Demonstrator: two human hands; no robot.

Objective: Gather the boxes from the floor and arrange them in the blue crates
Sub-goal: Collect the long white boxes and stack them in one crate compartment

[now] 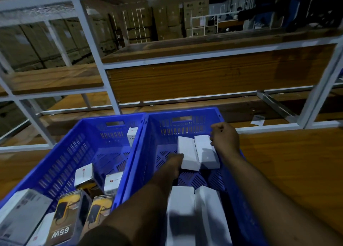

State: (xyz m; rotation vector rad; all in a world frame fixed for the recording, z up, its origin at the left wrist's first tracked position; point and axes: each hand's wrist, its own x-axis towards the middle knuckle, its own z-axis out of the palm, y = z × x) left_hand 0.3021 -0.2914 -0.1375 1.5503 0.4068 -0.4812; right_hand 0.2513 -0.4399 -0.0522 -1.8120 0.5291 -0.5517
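Two blue crates stand side by side on a wooden surface, the left crate (79, 132) and the right crate (185, 129). In the right crate two white boxes lie next to each other at the far end. My left hand (171, 165) grips the near end of the left white box (187, 153). My right hand (225, 137) is curled over the far right corner of the right white box (207, 153). Two more long white boxes (181, 208) lie at the near end of that crate, partly hidden by my forearms.
The left crate holds several boxes: two yellow-and-black charger boxes (68, 218), small white boxes (84, 174) and a larger grey-white box (20, 212). A white metal rack (111, 90) with wooden shelves rises just behind the crates. A paper label (258, 120) lies on the low shelf.
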